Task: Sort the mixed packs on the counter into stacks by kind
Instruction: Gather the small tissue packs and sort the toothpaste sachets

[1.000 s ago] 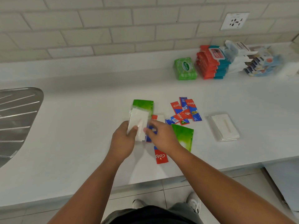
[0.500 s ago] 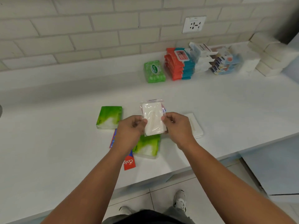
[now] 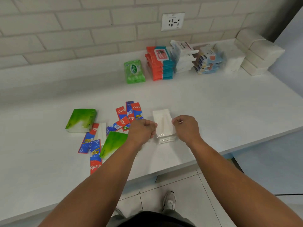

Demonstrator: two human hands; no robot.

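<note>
A white tissue pack (image 3: 163,122) in clear wrap lies on top of a small stack of the same white packs (image 3: 166,139) near the counter's front edge. My left hand (image 3: 141,131) pinches its left side and my right hand (image 3: 186,126) pinches its right side. To the left lie two green-and-white tissue packs (image 3: 81,120) (image 3: 113,143), one more white pack (image 3: 101,133) and several red-and-blue toothpaste sachets (image 3: 129,114) (image 3: 89,141), loosely mixed.
Sorted stacks stand along the brick wall: a green wipes pack (image 3: 134,71), red-and-teal wipes (image 3: 159,63), white-and-blue packs (image 3: 182,56), light-blue packs (image 3: 208,61) and white tissue bricks (image 3: 257,53). The counter's front edge (image 3: 180,166) runs diagonally, with tiled floor and my shoe below.
Both hands carried the white pack from above the green pack to the right and lowered it onto the white stack. The view shifted right.
</note>
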